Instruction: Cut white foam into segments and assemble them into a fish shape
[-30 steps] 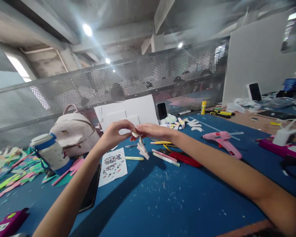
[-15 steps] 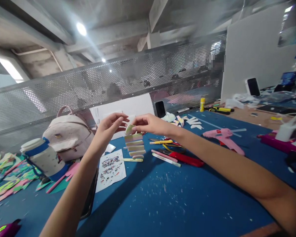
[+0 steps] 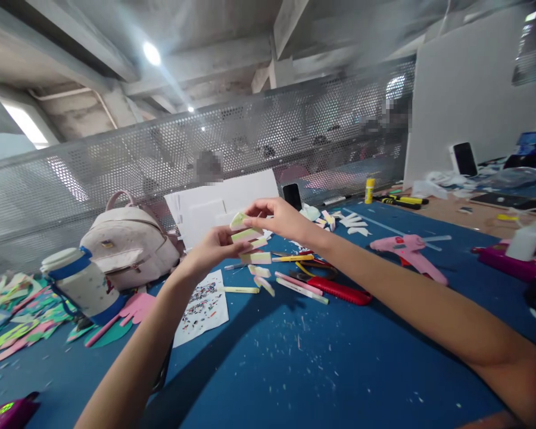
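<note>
My right hand [image 3: 270,215] pinches the top piece of a hanging row of pale green and pink foam-like pieces [image 3: 256,258]. Just below and to the left, my left hand [image 3: 218,245] has its fingers closed on an upper piece of the same row. The lower pieces dangle at different angles above the blue table; what links them is too small to make out. Under the row lies a pale yellow pen [image 3: 241,290]. A white sheet strewn with tiny coloured bits [image 3: 203,307] is partly behind my left forearm.
A red-handled cutter [image 3: 339,290], pens [image 3: 301,289] and a yellow pen-like tool [image 3: 292,258] lie right of the row. Farther right is a pink glue gun [image 3: 408,250]. A bottle [image 3: 74,280], backpack [image 3: 127,238] and foam scraps [image 3: 22,322] occupy the left.
My left hand has moved right and down and closed on the row. The pieces, stacked level before, now fan out and tilt. My right hand stays at the top piece.
</note>
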Tool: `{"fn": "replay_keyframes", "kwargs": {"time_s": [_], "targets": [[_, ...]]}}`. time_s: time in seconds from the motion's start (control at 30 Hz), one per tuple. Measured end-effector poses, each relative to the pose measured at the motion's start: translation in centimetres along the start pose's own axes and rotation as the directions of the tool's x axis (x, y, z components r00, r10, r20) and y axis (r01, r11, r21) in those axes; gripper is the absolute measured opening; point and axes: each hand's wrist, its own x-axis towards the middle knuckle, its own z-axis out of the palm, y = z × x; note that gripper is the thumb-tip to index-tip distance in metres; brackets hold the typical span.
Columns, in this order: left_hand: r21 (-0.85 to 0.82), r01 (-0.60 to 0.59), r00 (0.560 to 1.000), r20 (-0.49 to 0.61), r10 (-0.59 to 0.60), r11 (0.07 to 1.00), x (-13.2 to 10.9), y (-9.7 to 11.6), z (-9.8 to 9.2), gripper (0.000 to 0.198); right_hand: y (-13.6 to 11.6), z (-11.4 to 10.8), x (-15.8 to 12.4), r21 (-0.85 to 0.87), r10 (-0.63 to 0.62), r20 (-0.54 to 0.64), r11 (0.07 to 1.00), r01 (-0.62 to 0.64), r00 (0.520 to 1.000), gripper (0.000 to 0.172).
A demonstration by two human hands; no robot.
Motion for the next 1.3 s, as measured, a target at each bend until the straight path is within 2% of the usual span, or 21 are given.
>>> {"fn": "replay_keyframes", "kwargs": {"time_s": [0.33,0.43,0.5,0.57,0.67,0.77,1.03,1.3], "targets": [[-0.078,-0.008,0.996,-0.089,0.001,0.997,0.0,0.6,-0.3,0.046,0.4,0.4,0.1,0.133,0.037,0.059,0.990,-0.045,0.998,0.025],[-0.109,-0.022,0.992,-0.123,0.009,0.994,-0.1,0.7,-0.5,0.046,0.8,0.3,0.2,0.257,0.073,0.145,0.960,-0.108,0.987,0.040],[-0.126,-0.038,0.989,-0.150,0.019,0.991,-0.1,0.8,-0.5,0.046,1.2,0.2,0.1,0.328,0.088,0.273,0.927,-0.179,0.958,0.049],[-0.133,-0.057,0.984,-0.178,0.032,0.989,-0.2,0.8,-0.5,0.045,1.8,0.2,0.0,0.357,0.096,0.410,0.898,-0.256,0.907,0.055],[-0.117,-0.076,0.978,-0.203,0.051,0.990,-0.1,0.8,-0.7,0.044,2.6,0.3,-0.1,0.349,0.119,0.521,0.874,-0.337,0.845,0.062],[-0.082,-0.082,0.974,-0.218,0.062,0.993,-0.1,0.7,-0.9,0.040,3.3,0.5,0.0,0.339,0.139,0.538,0.867,-0.364,0.831,0.060],[-0.004,-0.080,0.962,-0.264,0.076,0.997,-0.4,1.0,-0.9,0.034,3.6,0.8,0.0,0.360,0.107,0.548,0.865,-0.349,0.830,0.051],[-0.008,-0.089,0.968,-0.235,0.084,0.996,-0.2,0.5,-1.3,0.033,3.5,1.0,-0.1,0.343,0.108,0.559,0.873,-0.347,0.822,0.049]]}}
